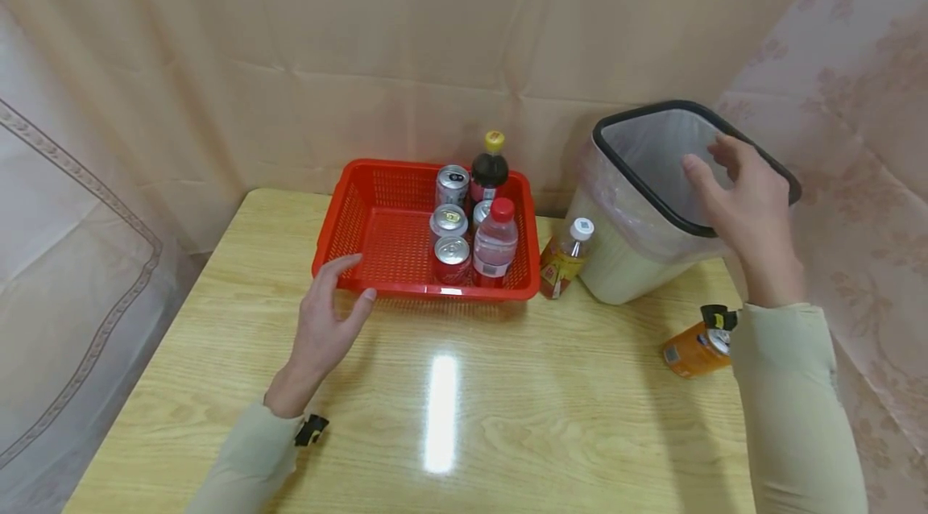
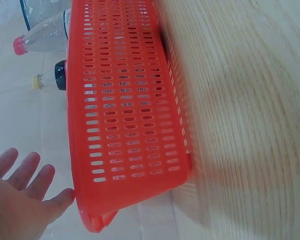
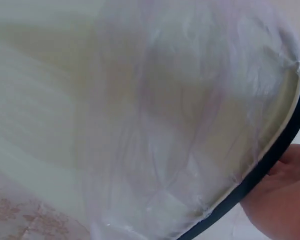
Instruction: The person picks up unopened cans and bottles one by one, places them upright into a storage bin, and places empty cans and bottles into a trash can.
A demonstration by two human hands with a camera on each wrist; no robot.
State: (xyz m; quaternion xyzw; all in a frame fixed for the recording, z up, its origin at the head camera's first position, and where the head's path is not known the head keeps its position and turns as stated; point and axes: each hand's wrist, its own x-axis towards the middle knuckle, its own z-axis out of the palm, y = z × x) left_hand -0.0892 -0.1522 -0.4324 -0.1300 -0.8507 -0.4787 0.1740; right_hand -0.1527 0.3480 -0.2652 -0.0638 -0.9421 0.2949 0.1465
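My left hand (image 1: 326, 329) is at the front left corner of a red plastic basket (image 1: 428, 290), with fingers apart and nothing in it. Its fingertips come close to the basket rim in the left wrist view; touching or not, I cannot tell. Several drink cans (image 1: 453, 250) stand in the basket's right half, beside a clear bottle with a red cap (image 1: 496, 244) and a dark bottle with a yellow cap (image 1: 490, 169). Above the mouth of a cream trash bin (image 1: 623, 260) hovers my right hand (image 1: 750, 204), fingers loosely bent and holding nothing visible. The bin's rim partly hides it in the right wrist view.
A white-capped bottle (image 1: 562, 260) of amber drink stands between basket and bin. An orange can (image 1: 692, 351) lies on the wooden table (image 1: 536, 401), partly behind my right sleeve. A clear bag lines the bin under its black rim. Curtains hang behind and at both sides.
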